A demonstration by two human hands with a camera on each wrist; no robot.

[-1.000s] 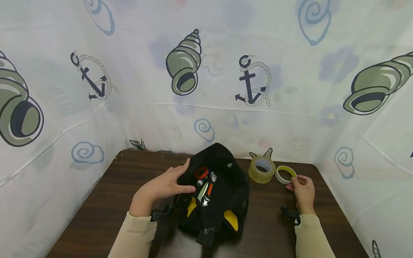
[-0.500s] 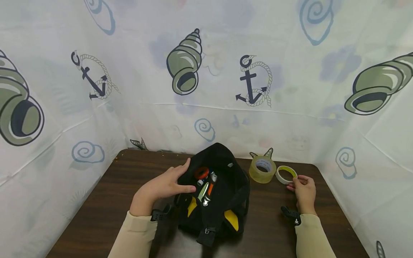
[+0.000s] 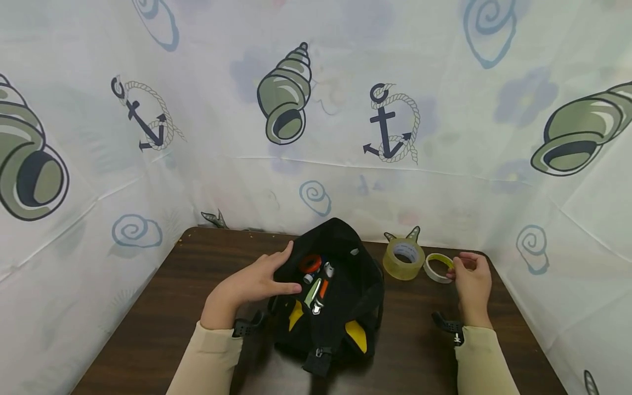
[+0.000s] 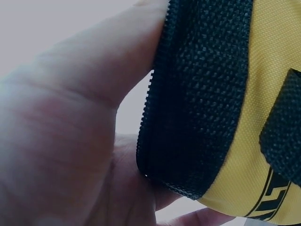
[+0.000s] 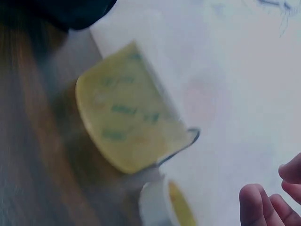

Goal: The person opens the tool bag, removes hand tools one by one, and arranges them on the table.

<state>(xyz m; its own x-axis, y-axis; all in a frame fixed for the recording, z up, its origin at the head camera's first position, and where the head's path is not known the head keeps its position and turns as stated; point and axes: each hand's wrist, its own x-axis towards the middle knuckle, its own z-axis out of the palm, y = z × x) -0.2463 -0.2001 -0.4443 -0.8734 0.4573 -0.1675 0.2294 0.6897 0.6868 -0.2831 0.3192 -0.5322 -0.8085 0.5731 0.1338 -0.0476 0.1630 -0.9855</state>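
A black-and-yellow zippered bag (image 3: 340, 307) stands with its mouth spread on the table. My left hand (image 3: 247, 285) holds the rim of the bag on its left side; in the left wrist view the zipper edge (image 4: 150, 94) lies between thumb and fingers. Inside the bag are a red-orange ring-shaped item (image 3: 310, 264) and several slim tools, one green and one orange. To the right, a white roll of tape (image 3: 436, 276) with a yellow inside lies beside a larger clear-yellow packing tape roll (image 3: 401, 269). Just right of the white roll, my right hand (image 3: 475, 282) has bent fingers holding nothing.
The brown wooden table (image 3: 163, 318) has its back edge against a pale curtain (image 3: 217, 109) printed with shells and anchors. Curtain also hangs on the left and right sides.
My right hand has let go of the white tape roll and moved slightly up and right. The left hand and the bag stay in place.
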